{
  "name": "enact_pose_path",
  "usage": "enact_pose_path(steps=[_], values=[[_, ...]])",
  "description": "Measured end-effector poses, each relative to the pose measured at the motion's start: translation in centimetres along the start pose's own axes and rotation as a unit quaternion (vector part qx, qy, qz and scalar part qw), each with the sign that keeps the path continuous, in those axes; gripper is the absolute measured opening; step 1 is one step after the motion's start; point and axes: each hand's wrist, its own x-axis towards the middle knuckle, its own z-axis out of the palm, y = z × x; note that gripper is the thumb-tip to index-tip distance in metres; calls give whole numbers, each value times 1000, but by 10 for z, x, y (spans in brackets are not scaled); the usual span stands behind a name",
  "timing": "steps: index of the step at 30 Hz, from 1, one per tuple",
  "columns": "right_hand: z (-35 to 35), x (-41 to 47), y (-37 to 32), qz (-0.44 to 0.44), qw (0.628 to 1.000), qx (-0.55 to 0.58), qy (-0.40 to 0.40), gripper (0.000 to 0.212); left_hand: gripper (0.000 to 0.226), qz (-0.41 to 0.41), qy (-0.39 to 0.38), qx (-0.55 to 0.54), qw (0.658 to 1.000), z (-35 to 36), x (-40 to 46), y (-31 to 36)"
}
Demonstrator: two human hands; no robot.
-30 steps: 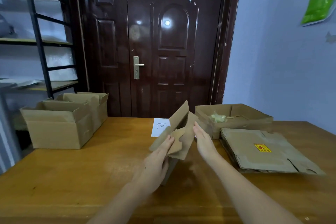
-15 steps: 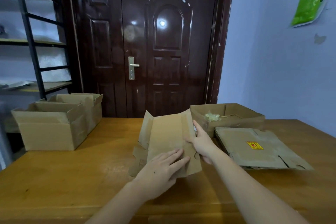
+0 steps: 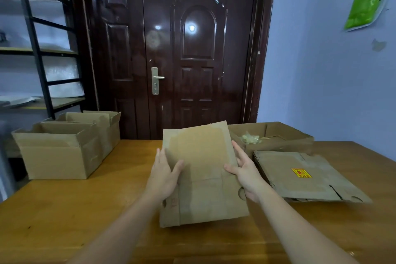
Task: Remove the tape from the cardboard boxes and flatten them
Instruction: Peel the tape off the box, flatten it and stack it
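Both hands' fingers grip the flattened box (image 3: 203, 169) (left hand (image 3: 164, 174), right hand (image 3: 246, 172)) by its side edges.

The left hand's fingers (image 3: 159, 157) are hidden behind the flattened box (image 3: 203, 173). The table's (image 3: 64, 210) far edge is partly covered by it. The yellow label's (image 3: 301, 173) print cannot be read.

Both my forearms reach forward, bare, converging toward the middle. My left hand (image 3: 162, 174) grips the left edge of the flattened box (image 3: 203, 173), thumb laid across its face, fingers (image 3: 158, 152) seemingly behind. My right hand (image 3: 246, 172) holds the right edge likewise, thumb on the front, fingers (image 3: 235, 148) stretched up along the side, palm facing inward.
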Motion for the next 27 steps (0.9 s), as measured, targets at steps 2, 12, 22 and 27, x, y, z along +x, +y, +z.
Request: enact_pose_path(steps=[2, 12, 22, 27], values=[[-4, 2, 2, 5, 1000, 18, -5, 78, 85, -36, -12, -161, 986, 1, 3, 0], [-3, 2, 1, -1, 973, -228, 31, 100, 91, 14, -12, -34, 999, 3, 13, -1], [-7, 19, 13, 106, 994, 33, 23, 104, 88, 69, -22, -18, 997, 8, -1, -25], [-5, 26, 25, 115, 990, 70, 28, 102, 88, 60, -25, -11, 998, 11, 1, -35]])
